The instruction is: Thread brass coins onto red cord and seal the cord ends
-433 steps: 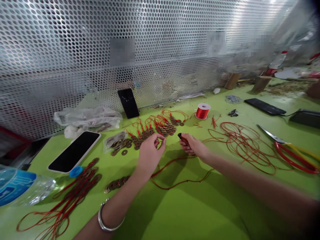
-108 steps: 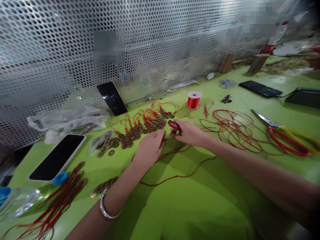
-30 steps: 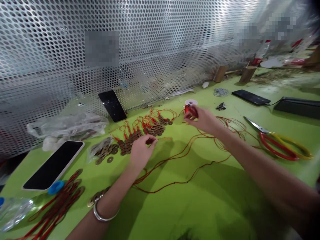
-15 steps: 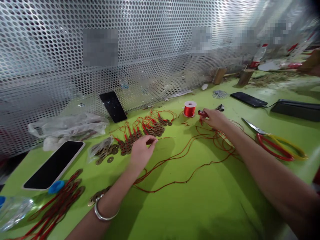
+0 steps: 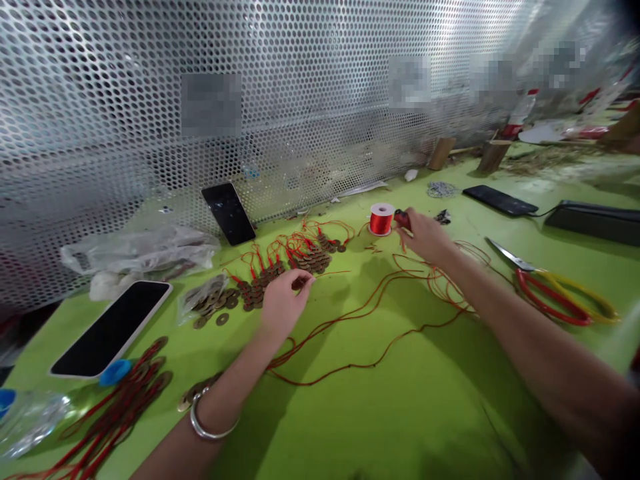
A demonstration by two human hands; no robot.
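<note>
My left hand (image 5: 286,298) pinches a thin red cord (image 5: 334,273), whose free end sticks out to the right from the fingertips. My right hand (image 5: 424,235) is closed around a small red lighter (image 5: 403,220), its dark end pointing up and left beside the spool of red thread (image 5: 381,221). Below both hands, long loops of red cord (image 5: 373,308) trail across the green table (image 5: 360,427). Just behind the left hand lies a row of old-looking bronze coins strung with red cord (image 5: 273,268).
Scissors (image 5: 526,265) with red and yellow handles lie right of my right forearm. On the left are a phone (image 5: 111,328), loose coins in a plastic bag (image 5: 206,298) and bundled coin strings (image 5: 131,393). Another phone (image 5: 229,212) leans against the perforated metal sheet (image 5: 310,127).
My right hand has raised the lighter slightly from near the tabletop and tilted it more upright. The left hand keeps its pinch on the cord, almost in the same place.
</note>
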